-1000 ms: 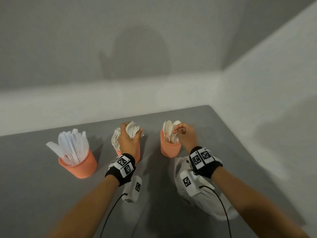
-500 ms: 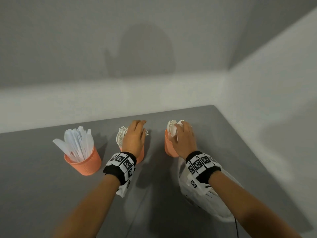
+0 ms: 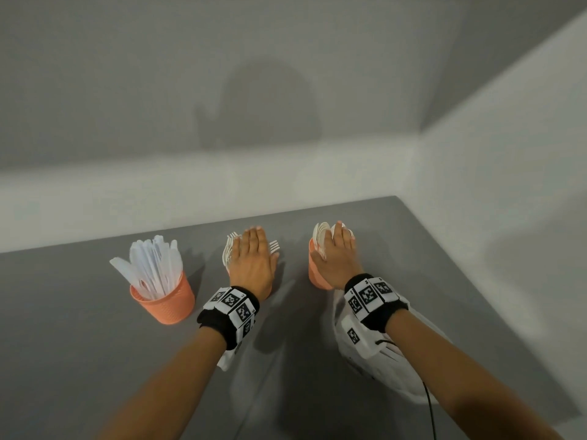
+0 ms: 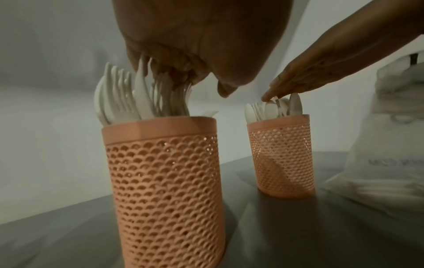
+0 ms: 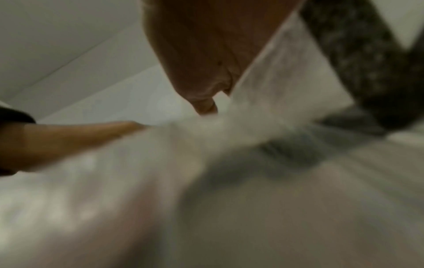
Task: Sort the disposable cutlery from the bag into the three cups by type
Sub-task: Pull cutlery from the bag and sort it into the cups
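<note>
Three orange mesh cups stand in a row on the grey table. The left cup (image 3: 165,301) holds clear knives (image 3: 152,265). My left hand (image 3: 252,255) lies flat, fingers straight, on the white forks (image 3: 274,246) of the middle cup (image 4: 165,181), which it hides in the head view. On the spoons (image 3: 320,238) of the right cup (image 3: 316,274) my right hand (image 3: 340,252) rests flat in the same way; the left wrist view shows its fingertips (image 4: 268,97) touching the spoon tops (image 4: 273,108). The white bag (image 3: 384,366) lies under my right forearm.
The table's far edge (image 3: 286,214) meets a pale wall, and another wall runs along the right side. The right wrist view is blurred and shows mostly the white bag (image 5: 206,181). A black cable (image 3: 428,404) hangs by the bag.
Both hands have let go of the cutlery they were gripping at the cups. Their fingers have straightened and now lie flat on top of the forks and spoons.
</note>
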